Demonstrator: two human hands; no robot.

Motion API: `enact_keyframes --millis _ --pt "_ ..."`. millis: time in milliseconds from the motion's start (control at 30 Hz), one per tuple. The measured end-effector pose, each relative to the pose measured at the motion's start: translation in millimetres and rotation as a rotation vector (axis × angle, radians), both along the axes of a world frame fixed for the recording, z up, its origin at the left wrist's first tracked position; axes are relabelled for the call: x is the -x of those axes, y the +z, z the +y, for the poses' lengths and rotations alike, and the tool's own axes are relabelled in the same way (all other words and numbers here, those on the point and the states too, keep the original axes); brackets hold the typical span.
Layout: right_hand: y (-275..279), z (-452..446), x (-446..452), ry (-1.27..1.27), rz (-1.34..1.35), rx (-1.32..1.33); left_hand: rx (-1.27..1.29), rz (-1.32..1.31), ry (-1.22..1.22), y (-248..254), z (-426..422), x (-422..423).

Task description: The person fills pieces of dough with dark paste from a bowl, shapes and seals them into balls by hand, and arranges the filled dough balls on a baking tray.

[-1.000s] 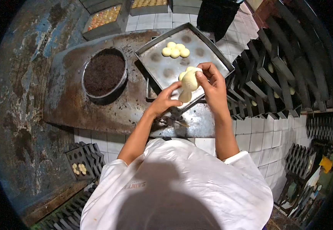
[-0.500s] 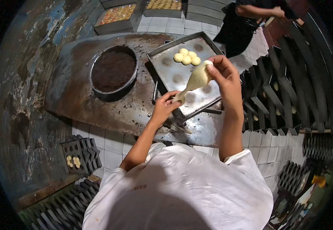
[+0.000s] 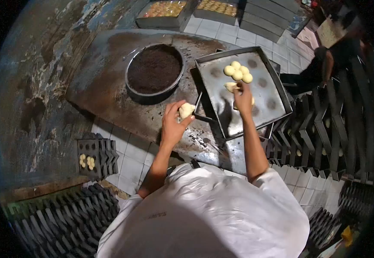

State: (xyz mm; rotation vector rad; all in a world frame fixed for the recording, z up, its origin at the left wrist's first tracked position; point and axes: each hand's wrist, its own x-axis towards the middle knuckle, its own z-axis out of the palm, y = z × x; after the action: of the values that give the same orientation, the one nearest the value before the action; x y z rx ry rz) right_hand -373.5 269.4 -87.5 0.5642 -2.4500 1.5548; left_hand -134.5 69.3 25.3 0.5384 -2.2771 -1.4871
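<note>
In my left hand (image 3: 173, 124), a pale lump of dough (image 3: 186, 110) sits between thumb and fingers, off the tray's left edge. My right hand (image 3: 243, 99) is over the metal baking tray (image 3: 234, 128), its fingers closed on a piece of dough (image 3: 231, 87). More pale dough shows beside that palm, partly hidden by the hand. Just beyond the fingers, several smooth round dough balls (image 3: 237, 75) lie clustered on the tray. Left of the tray stands a round metal bowl (image 3: 129, 84) of dark crumbly stuff.
A worn metal table (image 3: 105, 86) carries bowl and tray. Racks of dark trays (image 3: 316, 129) stand at right, with more stacks (image 3: 66, 215) at lower left. Filled boxes (image 3: 163, 21) are at the back. Another person (image 3: 320, 69) is at upper right.
The dough stretched between my hands is now in separate pieces. My right hand has lowered to the tray with dough; my left has drawn away leftward with a lump. The camera view has shifted.
</note>
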Motion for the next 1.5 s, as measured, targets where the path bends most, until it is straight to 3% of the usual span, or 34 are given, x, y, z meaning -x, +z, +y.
enact_keyframes --millis 33,100,167,233,267,300,367,433,500,700,767,833,900,933,967,1033,1100,1167,1200,1233,1300,1333,1400,1500 --pt "30 -20 -42 0.187 -0.272 0.183 -0.005 -0.016 0.01 6 4 -3" --pt "77 -43 -99 0.487 -0.864 0.279 0.221 0.024 -0.047 15 10 4" --pt "90 -56 -129 0.518 -0.932 0.376 0.226 0.008 -0.111 33 21 6" --pt "101 -51 -137 0.46 -0.954 0.475 0.166 0.105 -0.171 42 27 5" --pt "104 -50 -138 0.411 -0.979 0.57 -0.121 0.226 -0.123 29 30 7" --pt "104 -47 -139 0.405 -0.974 0.58 -0.117 0.226 -0.134 27 27 7" --pt "102 -36 -145 0.373 -0.926 0.665 -0.22 0.123 0.025 22 20 4" --pt "103 -35 -152 0.317 -0.908 0.614 -0.258 0.069 -0.02 13 23 7" --pt "103 -37 -161 0.293 -0.779 0.601 -0.597 -0.025 -0.061 9 35 8" --pt "104 -37 -180 0.052 -0.764 0.68 -0.529 -0.031 -0.017 4 59 2" --pt "91 -42 -188 -0.103 -0.587 0.3 -0.655 -0.139 -0.07 0 62 -3" --pt "46 -48 -195 -0.12 -0.515 0.254 -0.716 -0.183 -0.069 -27 55 -11" --pt "15 -56 -198 0.04 -0.814 0.424 -1.387 -0.112 -0.15 -56 33 -19" --pt "17 -53 -201 0.167 -1.242 0.613 -1.44 -0.146 -0.136 -64 27 -25" --pt "19 -46 -206 0.148 -1.252 0.606 -1.456 -0.161 -0.133 -70 18 -35" --pt "32 -27 -207 0.529 -1.577 1.128 -1.59 -0.103 -0.321 -62 3 -42" --pt "28 -8 -207 0.378 -1.502 0.756 -1.598 -0.05 -0.172 -54 -14 -46" --pt "-45 13 -228 0.2 -0.834 -0.206 -1.805 0.017 -0.1 -51 -45 -50" --pt "-65 27 -243 0.144 -0.426 -0.714 -1.786 0.057 -0.117 -57 -59 -54" --pt "-48 21 -248 0.055 -0.322 -0.825 -1.797 0.069 -0.108 -64 -70 -58" --pt "-85 34 -255 0.048 -0.162 -0.921 -1.516 -0.014 0.006 -80 -101 -61" --pt "-94 35 -255 0.052 -0.155 -0.984 -1.487 -0.071 0.193 -93 -115 -62" --pt "-81 24 -254 0.059 -0.126 -1.138 -1.507 -0.085 0.37 -88 -141 -63" --pt "-37 -21 -244 0.06 -0.125 -1.101 -1.501 -0.078 0.517 -101 -186 -69"
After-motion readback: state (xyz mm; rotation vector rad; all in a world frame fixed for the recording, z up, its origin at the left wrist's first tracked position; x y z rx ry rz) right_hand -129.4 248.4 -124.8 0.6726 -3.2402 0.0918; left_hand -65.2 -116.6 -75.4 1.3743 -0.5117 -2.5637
